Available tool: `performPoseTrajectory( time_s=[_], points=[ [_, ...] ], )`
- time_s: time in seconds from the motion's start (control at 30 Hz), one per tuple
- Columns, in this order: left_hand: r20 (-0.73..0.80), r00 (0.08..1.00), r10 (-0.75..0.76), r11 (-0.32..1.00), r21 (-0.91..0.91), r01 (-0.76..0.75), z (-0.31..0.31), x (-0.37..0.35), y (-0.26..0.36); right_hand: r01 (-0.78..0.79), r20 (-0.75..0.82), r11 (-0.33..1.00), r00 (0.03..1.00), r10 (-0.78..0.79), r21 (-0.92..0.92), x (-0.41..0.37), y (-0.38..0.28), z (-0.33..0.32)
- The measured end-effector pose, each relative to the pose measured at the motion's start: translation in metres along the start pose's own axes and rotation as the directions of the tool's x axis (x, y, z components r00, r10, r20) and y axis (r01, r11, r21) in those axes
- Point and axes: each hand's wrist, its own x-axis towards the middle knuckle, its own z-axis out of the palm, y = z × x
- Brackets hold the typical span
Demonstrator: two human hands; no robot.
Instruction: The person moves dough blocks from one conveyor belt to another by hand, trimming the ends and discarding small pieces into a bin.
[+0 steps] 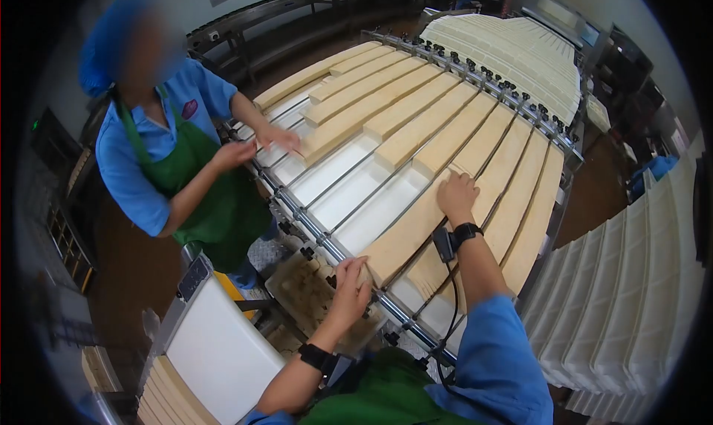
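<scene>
A long pale-tan slab (405, 239) lies lengthwise in a lane of the slanted rack, running between my two hands. My left hand (350, 290) is at its near end, fingers bent and pressed together against that end. My right hand (459, 196) is over its far end with fingers curled down, close to where the slab in line beyond begins. Both hands grip the slab, though part of each fingertip contact is hidden. Dark straps with a cable circle my wrists. Similar slabs (394, 117) fill neighbouring lanes, divided by thin metal rods.
A co-worker (193, 150) in a green apron stands at left, hands near the rack's edge. A metal rail (316, 235) borders the rack. White ribbed material (512, 53) covers the machine beyond. Stacked pale trays (616, 299) stand right; a white board (219, 343) is lower left.
</scene>
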Motion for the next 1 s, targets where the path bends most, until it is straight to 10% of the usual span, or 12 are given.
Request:
performPoseTrajectory(
  time_s=[0.13,0.17,0.43,0.67,0.77,0.83,1.0],
  points=[
    [0.019,0.999,-0.049,0.923,-0.38,0.053,0.011,0.005,-0.018,0.086,-0.166,0.995,0.983,-0.077,0.049,-0.035,-0.018,-0.003],
    [-0.003,0.999,-0.055,0.924,-0.379,0.049,0.01,0.002,-0.02,0.063,-0.007,0.997,0.998,-0.063,0.036,-0.038,-0.017,0.004],
    [-0.262,0.963,-0.059,0.998,0.019,0.066,-0.061,-0.081,-0.021,0.129,0.085,0.991,0.988,-0.13,0.019,-0.068,-0.037,0.017],
    [-0.358,0.85,-0.385,0.923,-0.163,0.349,-0.117,-0.229,-0.079,0.712,0.221,0.649,0.61,-0.761,0.267,-0.194,-0.136,-0.01],
    [-0.376,0.72,-0.583,0.812,-0.3,0.501,-0.124,-0.287,-0.086,0.731,0.167,0.6,0.58,-0.797,0.324,-0.22,-0.162,0.015],
    [-0.296,0.679,-0.672,0.74,-0.278,0.612,-0.129,-0.322,-0.085,0.726,0.406,0.674,0.58,-0.706,0.135,-0.23,-0.178,0.014],
    [-0.3,0.871,-0.389,0.915,-0.016,0.403,-0.131,-0.355,-0.077,0.686,0.194,0.726,0.706,-0.681,0.05,-0.243,-0.182,0.033]
  ],
)
